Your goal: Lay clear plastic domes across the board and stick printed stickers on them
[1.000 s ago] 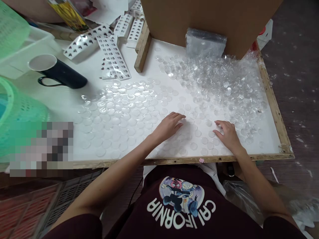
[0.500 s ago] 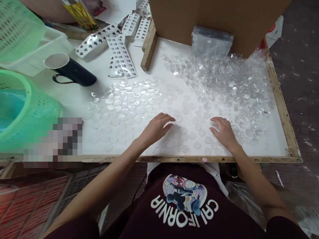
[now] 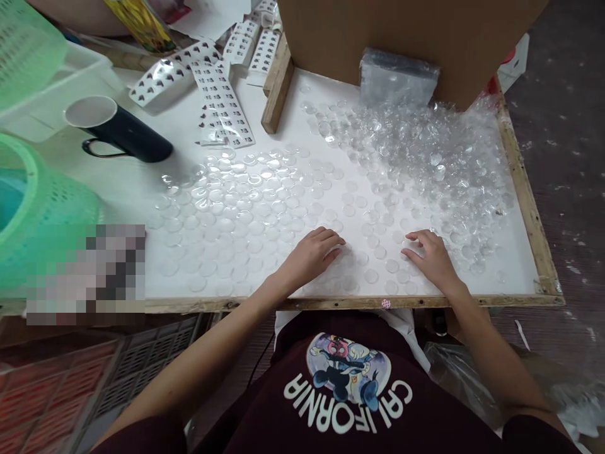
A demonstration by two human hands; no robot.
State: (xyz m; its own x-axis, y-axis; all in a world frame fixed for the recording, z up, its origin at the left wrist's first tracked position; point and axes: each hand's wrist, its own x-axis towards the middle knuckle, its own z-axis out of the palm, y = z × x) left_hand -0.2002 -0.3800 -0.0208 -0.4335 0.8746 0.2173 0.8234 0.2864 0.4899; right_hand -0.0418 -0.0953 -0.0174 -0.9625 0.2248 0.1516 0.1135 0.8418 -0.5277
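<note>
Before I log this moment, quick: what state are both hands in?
Left hand: open, loosely curled over the clear discs; nothing visibly held.
Right hand: open, loosely curled, also by the clear discs; nothing visibly held.

Heaped discs point(image 3: 420, 145) indistinct, cardboard point(image 3: 401, 28) cropped above, green basket point(image 3: 69, 205) cropped left, pixelated patch point(image 3: 87, 274) unreadable

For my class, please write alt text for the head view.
Bare left hand and right hand reach over a white tabletop with clear, round plastic discs, spread flat at left, heaped upper right. A dark cylindrical mug stands upper left.
</note>
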